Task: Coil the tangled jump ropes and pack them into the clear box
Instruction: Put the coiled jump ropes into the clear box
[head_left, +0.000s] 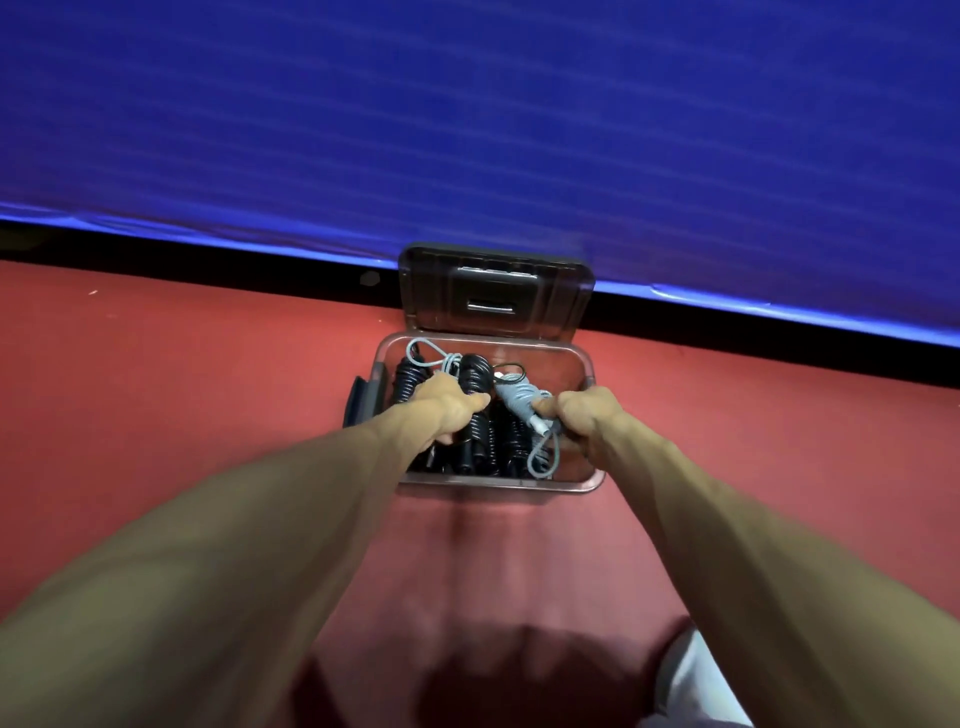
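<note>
A clear box (586, 364) stands on the red floor with its lid (496, 291) swung up against the blue wall. Inside lie several black coiled jump ropes (480, 441) and a grey jump rope (514, 397) with a thin grey cord looping to the back left and front right. My left hand (447, 410) reaches into the box, its fingers curled round a black coiled rope. On the right side of the box, my right hand (584, 415) grips the grey rope's handle end.
A dark flat object (361, 400) leans against the box's left side. The blue padded wall (467, 130) with a black base strip runs just behind the box. Red floor (208, 389) spreads to both sides. A white shoe or cloth (696, 675) shows at the bottom right.
</note>
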